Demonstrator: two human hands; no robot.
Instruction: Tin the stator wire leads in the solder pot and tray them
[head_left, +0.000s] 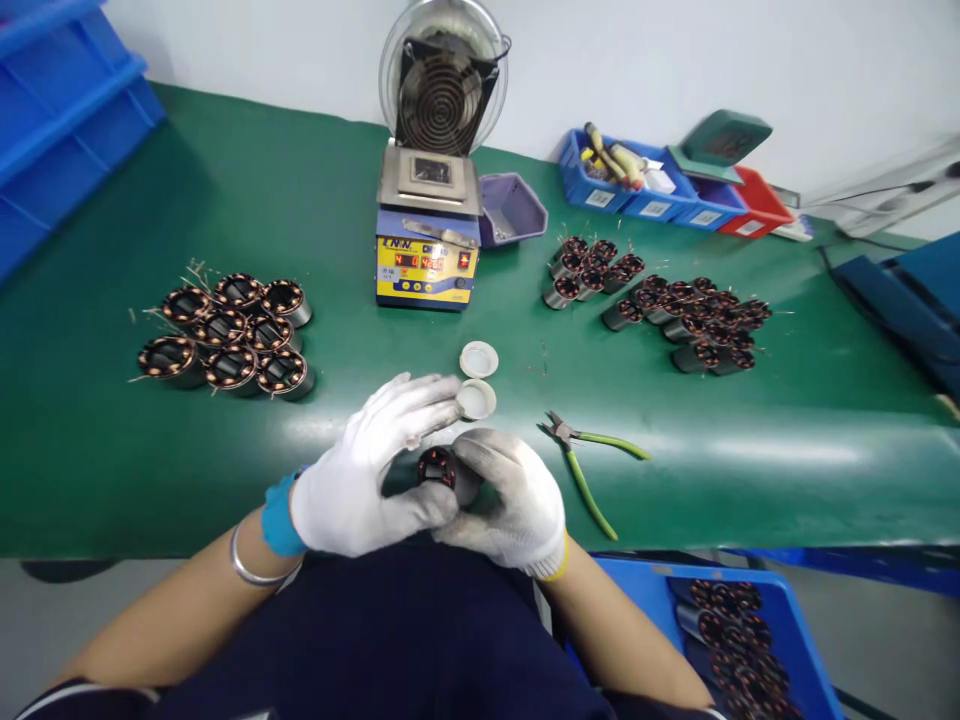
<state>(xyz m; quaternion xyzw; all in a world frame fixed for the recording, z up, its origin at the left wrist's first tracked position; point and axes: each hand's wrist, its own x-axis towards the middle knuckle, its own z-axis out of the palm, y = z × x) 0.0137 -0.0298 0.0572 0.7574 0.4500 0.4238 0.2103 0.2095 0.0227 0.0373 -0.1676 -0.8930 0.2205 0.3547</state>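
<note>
Both of my hands wear white gloves and meet at the table's front edge. My right hand (514, 495) is closed round a motor stator (437, 467), a metal cylinder with copper windings at its end. Its wound end faces up and to the left. My left hand (382, 470) lies beside it with fingers stretched out, its thumb at the stator's near side; whether the thumb presses on it I cannot tell. Just beyond the fingertips are two small round white dishes (478, 360). Green-handled cutting pliers (585, 440) lie open to the right of my right hand.
Several stators (225, 335) stand at the left, and more stators (686, 310) at the right. A yellow-and-blue soldering pot (427, 265) with a fan (441, 100) stands at the back. Parts bins (652, 205) line the wall. A blue crate (795, 610) with stators sits below the edge.
</note>
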